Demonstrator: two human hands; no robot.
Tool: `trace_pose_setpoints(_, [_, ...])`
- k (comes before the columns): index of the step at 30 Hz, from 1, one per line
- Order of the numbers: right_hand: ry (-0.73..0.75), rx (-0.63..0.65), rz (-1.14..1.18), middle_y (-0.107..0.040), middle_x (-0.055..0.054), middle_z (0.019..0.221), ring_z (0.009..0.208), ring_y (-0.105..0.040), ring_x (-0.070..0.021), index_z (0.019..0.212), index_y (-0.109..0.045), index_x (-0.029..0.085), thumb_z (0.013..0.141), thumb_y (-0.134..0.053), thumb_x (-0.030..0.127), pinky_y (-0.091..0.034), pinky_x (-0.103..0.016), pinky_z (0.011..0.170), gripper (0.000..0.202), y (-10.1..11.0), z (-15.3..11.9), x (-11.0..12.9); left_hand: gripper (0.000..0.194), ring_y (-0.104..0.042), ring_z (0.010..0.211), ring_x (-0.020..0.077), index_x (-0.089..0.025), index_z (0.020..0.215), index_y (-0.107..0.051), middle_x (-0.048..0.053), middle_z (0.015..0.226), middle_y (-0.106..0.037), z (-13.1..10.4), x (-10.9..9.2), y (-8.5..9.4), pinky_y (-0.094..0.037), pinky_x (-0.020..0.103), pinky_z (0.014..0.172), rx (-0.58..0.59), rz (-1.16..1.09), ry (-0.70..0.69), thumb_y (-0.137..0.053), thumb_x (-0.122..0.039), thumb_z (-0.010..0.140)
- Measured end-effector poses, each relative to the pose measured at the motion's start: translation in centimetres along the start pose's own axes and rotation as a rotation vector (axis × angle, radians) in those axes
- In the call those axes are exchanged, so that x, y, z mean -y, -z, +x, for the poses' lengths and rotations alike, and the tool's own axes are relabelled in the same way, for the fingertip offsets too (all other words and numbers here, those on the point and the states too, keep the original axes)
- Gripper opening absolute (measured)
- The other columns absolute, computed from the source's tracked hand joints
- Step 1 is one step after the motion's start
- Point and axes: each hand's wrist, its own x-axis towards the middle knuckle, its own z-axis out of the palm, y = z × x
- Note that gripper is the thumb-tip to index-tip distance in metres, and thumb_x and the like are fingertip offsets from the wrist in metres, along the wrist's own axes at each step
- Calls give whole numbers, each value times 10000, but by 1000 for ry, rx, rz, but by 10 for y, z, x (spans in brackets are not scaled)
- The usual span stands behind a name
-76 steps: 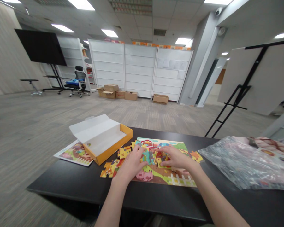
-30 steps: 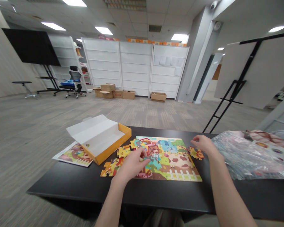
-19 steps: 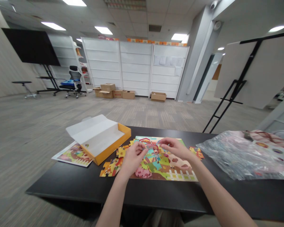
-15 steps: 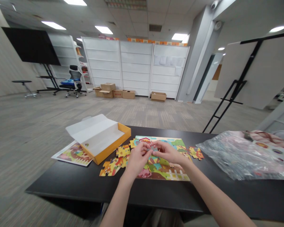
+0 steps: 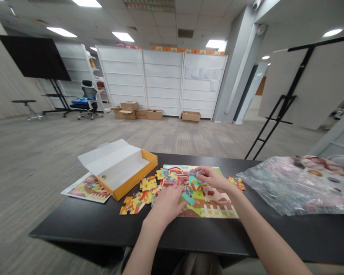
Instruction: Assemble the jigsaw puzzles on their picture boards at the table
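Head view: the farm puzzle board [image 5: 199,198] lies directly beneath both hands, its long side running left to right. The left hand [image 5: 168,203], loosely spread, is nearer the left-side loose pieces [image 5: 140,199]; the right hand [image 5: 213,178] bends over the upper middle, and I can't tell whether it pinches anything.

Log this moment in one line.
left hand: over farm puzzle; right hand: over its far part; yellow box: open; plastic bag: right
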Motion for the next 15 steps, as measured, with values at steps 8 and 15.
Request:
trace_pose_setpoints(8, [-40,-38,37,-635,-10,759,627,-529,-122,1004,-671,171,885,-590,434,-433,-236,569,300,-3,0,4,171,-652,904,236,-178,883,-675,66,952,-682,-5,0,3,-477,298,766,109,-179,-36,-729,-216,725])
trace_pose_setpoints(15, [15,40,33,-603,-15,790,678,-529,-134,936,-638,176,890,-604,472,-444,-241,585,302,-8,4,-3,168,-692,720,180,-178,882,-662,6,734,-704,-2,4,-5,-488,252,677,168,-482,31,-658,-112,727])
